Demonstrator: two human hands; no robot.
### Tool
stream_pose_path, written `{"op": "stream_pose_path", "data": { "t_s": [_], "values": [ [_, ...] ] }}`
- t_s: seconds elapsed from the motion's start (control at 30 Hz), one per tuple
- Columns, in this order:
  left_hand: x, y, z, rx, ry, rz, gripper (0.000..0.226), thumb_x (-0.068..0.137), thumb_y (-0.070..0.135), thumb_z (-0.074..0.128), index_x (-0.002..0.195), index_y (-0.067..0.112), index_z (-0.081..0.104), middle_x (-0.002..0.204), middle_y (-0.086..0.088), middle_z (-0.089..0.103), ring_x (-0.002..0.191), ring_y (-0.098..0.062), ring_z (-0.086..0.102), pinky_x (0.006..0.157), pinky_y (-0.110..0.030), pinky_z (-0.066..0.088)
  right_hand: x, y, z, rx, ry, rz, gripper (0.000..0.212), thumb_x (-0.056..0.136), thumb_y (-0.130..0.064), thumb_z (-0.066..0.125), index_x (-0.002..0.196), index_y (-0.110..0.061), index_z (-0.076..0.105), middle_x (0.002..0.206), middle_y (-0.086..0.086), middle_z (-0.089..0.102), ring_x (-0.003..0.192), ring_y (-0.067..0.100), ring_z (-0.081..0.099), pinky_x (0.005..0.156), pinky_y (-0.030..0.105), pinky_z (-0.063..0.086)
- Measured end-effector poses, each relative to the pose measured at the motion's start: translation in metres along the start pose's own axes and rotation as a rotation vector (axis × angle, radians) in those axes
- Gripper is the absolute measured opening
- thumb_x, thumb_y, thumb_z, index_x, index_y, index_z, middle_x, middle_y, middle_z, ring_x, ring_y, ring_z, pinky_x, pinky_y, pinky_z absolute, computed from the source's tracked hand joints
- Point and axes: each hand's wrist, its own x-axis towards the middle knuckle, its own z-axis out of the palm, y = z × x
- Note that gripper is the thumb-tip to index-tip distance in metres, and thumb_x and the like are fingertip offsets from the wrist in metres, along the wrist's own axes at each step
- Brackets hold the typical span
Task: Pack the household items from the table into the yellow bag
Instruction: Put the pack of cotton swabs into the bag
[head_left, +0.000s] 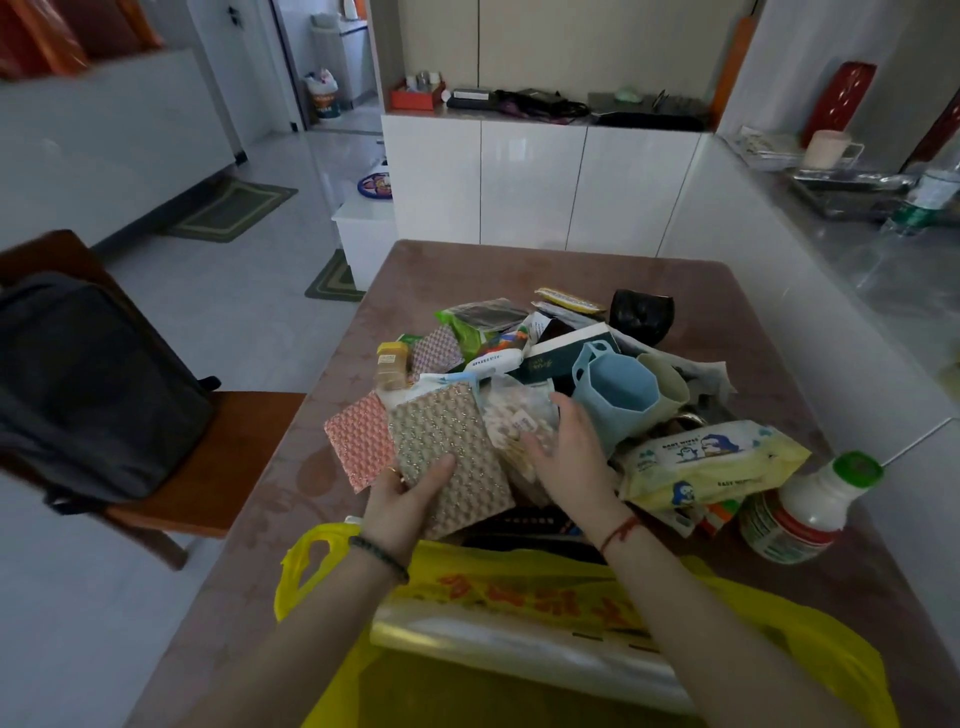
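With our left hand (402, 506) pinching the near edge of a flat beige quilted scouring pad (449, 452) above the crumpled yellow plastic bag (519, 587) on the near desk (291, 499), right fingers (540, 447) spread over the pile, we judge it light and floppy.
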Motion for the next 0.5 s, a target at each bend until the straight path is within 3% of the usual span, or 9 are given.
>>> {"op": "stream_pose_path", "data": {
  "t_s": [0.1, 0.2, 0.27, 0.33, 0.4, 0.47, 0.5],
  "values": [
    [-0.010, 0.003, -0.016, 0.009, 0.040, -0.014, 0.012, 0.081, 0.007, 0.061, 0.091, 0.014, 0.060, 0.092, -0.002, 0.067, 0.076, -0.013, 0.068, 0.079, -0.034, 0.058, 0.020, -0.001, 0.023, -0.212, -0.040, 0.073, 0.059, 0.084, -0.019, 0.063, 0.133, -0.006, 0.034, 0.129, 0.016, 0.049, 0.120, 0.029, 0.047, 0.097, 0.039, 0.043],
    [-0.018, -0.002, -0.031, 0.022, 0.035, -0.056, 0.036, 0.073, 0.019, 0.070, 0.104, 0.004, 0.059, 0.104, -0.013, 0.067, 0.090, -0.026, 0.065, 0.083, -0.037, 0.056, 0.023, 0.000, 0.028, -0.225, -0.004, 0.043, 0.038, 0.083, -0.015, 0.064, 0.116, -0.003, 0.050, 0.118, 0.016, 0.060, 0.110, 0.031, 0.056, 0.090, 0.040, 0.048],
    [-0.025, -0.007, -0.039, 0.044, 0.020, -0.090, 0.043, 0.067, 0.027, 0.076, 0.100, 0.005, 0.059, 0.102, -0.014, 0.065, 0.090, -0.026, 0.062, 0.083, -0.037, 0.053, 0.018, -0.001, 0.021, -0.173, 0.011, 0.033, 0.026, 0.084, -0.016, 0.063, 0.106, -0.002, 0.059, 0.110, 0.016, 0.064, 0.103, 0.031, 0.059, 0.084, 0.036, 0.048],
    [-0.031, -0.012, -0.043, 0.033, 0.034, -0.100, 0.021, 0.078, 0.017, 0.067, 0.094, 0.009, 0.058, 0.099, -0.011, 0.067, 0.085, -0.023, 0.065, 0.074, -0.032, 0.058, 0.005, -0.006, 0.003, 0.048, 0.120, 0.066, 0.021, 0.084, -0.019, 0.063, 0.100, -0.005, 0.064, 0.099, 0.013, 0.067, 0.096, 0.031, 0.062, 0.080, 0.035, 0.050],
    [-0.036, -0.013, -0.043, 0.024, 0.073, -0.101, 0.013, 0.082, 0.013, 0.063, 0.093, 0.009, 0.057, 0.097, -0.009, 0.067, 0.085, -0.021, 0.066, 0.071, -0.032, 0.059, -0.019, -0.019, -0.023, 0.509, 0.193, 0.169, 0.005, 0.084, -0.019, 0.064, 0.087, -0.015, 0.065, 0.085, 0.002, 0.068, 0.087, 0.026, 0.066, 0.074, 0.037, 0.054],
    [-0.040, -0.015, -0.041, 0.019, 0.088, -0.102, 0.011, 0.082, 0.014, 0.063, 0.090, 0.010, 0.057, 0.095, -0.009, 0.067, 0.087, -0.024, 0.064, 0.080, -0.041, 0.055, -0.049, -0.028, -0.043, 0.939, 0.062, 0.269, 0.004, 0.083, -0.020, 0.065, 0.087, -0.019, 0.066, 0.087, -0.001, 0.070, 0.086, 0.019, 0.068, 0.074, 0.035, 0.055],
    [-0.045, -0.013, -0.036, 0.036, 0.079, -0.113, 0.015, 0.081, 0.016, 0.066, 0.091, 0.009, 0.057, 0.097, -0.012, 0.067, 0.090, -0.027, 0.064, 0.086, -0.045, 0.052, -0.065, -0.031, -0.046, 1.004, -0.074, 0.286, 0.013, 0.081, -0.024, 0.065, 0.093, -0.019, 0.066, 0.092, 0.000, 0.071, 0.088, 0.019, 0.069, 0.076, 0.036, 0.055]
  ]
}}
